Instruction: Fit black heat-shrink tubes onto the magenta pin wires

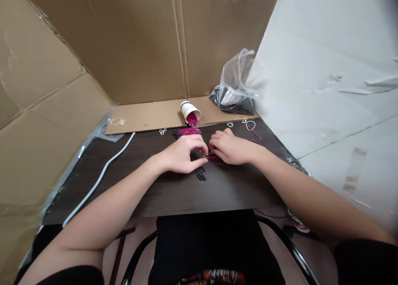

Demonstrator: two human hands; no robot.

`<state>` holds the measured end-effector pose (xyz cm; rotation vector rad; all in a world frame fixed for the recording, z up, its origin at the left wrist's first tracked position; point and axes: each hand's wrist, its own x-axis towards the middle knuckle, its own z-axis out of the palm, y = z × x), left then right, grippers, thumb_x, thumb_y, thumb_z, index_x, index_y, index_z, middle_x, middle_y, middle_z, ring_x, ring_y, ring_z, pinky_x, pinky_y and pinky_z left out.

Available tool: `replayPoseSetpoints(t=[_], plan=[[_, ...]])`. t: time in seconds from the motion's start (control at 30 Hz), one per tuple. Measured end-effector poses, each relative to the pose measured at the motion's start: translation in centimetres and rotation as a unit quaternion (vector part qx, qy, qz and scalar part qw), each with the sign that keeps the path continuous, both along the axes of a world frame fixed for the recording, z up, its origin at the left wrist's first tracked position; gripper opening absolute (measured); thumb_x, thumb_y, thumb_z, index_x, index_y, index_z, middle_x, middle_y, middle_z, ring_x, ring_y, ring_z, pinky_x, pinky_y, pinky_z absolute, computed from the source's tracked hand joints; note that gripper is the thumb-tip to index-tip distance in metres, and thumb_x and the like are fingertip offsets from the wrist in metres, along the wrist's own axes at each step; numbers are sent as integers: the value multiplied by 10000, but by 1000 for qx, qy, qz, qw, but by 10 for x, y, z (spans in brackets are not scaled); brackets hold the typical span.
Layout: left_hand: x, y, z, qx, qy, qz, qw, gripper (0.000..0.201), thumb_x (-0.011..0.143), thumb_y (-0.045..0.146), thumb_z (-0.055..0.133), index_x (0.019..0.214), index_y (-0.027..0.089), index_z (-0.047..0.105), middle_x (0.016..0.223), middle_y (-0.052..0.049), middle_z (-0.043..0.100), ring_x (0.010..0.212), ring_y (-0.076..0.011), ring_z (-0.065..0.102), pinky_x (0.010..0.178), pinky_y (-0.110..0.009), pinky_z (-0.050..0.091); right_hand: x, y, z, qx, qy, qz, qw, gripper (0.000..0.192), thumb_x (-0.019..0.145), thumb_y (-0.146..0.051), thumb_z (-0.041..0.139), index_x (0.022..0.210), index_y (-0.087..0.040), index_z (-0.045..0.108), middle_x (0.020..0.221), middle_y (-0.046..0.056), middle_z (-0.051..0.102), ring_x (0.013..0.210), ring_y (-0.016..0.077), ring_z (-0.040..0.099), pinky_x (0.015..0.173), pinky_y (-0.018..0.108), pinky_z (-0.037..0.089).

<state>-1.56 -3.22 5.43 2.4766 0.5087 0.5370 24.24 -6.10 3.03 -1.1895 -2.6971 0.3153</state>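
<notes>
My left hand (184,153) and my right hand (231,146) rest close together on the dark table (149,181), fingertips almost touching. Between them lie thin pink wires (214,157), and both hands pinch at them; the exact grip is hidden by my fingers. Just below my left thumb lie a few small black pieces (201,175). Beyond my hands a paper cup (190,110) lies on its side, spilling a bundle of pink wires with black ends (188,131) onto the table.
A clear plastic bag with dark contents (235,91) sits at the back right. A white cord (102,173) runs along the left side. Small white rings (163,131) and a wire loop (250,125) lie nearby. Cardboard walls (124,44) enclose the table.
</notes>
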Motion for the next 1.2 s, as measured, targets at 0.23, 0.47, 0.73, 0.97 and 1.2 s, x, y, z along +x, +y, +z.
replayPoseSetpoints(t=[0.23, 0.47, 0.73, 0.97, 1.2], plan=[[1, -2, -8, -53, 77, -64, 994, 66, 940, 219, 813, 964, 240, 872, 992, -66, 761, 880, -213, 722, 800, -347, 562, 1, 0, 1, 10, -10, 12, 1000, 189, 1090, -182, 571, 929, -171, 670, 996, 114, 706, 986, 280, 570, 896, 424, 269], [2, -13, 1, 6, 160, -67, 985, 94, 1022, 198, 733, 979, 198, 817, 1023, -50, 745, 898, -195, 703, 781, -321, 511, -5, -3, 0, 7, -67, -8, 998, 184, 1117, -193, 520, 972, -160, 629, 1040, 135, 692, 1014, 295, 575, 906, 419, 282], [7, -16, -11, 29, 116, -35, 992, 98, 1077, 212, 585, 1030, 180, 665, 1085, -80, 677, 861, -201, 636, 759, -338, 500, -1, 1, 1, 1, -18, -35, 999, 141, 1106, -167, 499, 1041, -159, 624, 1107, 147, 707, 1014, 287, 601, 952, 426, 291], [17, -3, -32, -54, -89, 137, 985, 97, 1075, 164, 545, 991, 187, 588, 852, -32, 687, 717, -161, 598, 721, -316, 474, 23, 7, 16, -79, 30, -8, 996, 99, 1007, -117, 606, 955, -181, 660, 1020, 65, 715, 983, 240, 621, 974, 423, 304], [21, -3, -44, -90, -138, 172, 971, 74, 1045, 215, 686, 1062, 156, 726, 884, -52, 769, 738, -155, 664, 709, -287, 519, 17, 7, 11, -116, 0, -27, 993, 142, 999, -77, 626, 907, -179, 662, 1027, 74, 717, 1000, 251, 631, 984, 434, 328]])
